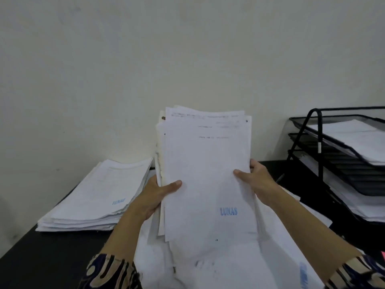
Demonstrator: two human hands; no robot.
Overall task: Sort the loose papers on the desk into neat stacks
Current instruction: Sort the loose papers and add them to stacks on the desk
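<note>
Holding a thick bundle of papers (pixel 206 174) upright before me, I grip it from both sides. My left hand (pixel 155 197) curls round its left edge, thumb pressed flat on the front sheet; my right hand (pixel 257 180) clasps the right edge, thumb on the front too. The fingers of both hands are hidden behind the sheets. The front sheet bears a blue "LUNAS" stamp low on the right; the printed lines near its top are too faint to read. The bundle's edges are uneven, several sheets jutting out at the top and left.

Below the bundle, more loose sheets (pixel 270 257) cover the black desk (pixel 41 257), running out of view at the bottom, with another blue stamp cut off at the lower right. To my left, a flat stack of papers (pixel 98 197) lies on the desk near the wall, also stamped in blue.

At the right stands a black mesh tray rack (pixel 316 142), partly cut off by the edge. Its top tray holds white sheets, and so does the lowest one; I cannot make out what lies in the middle tray.
</note>
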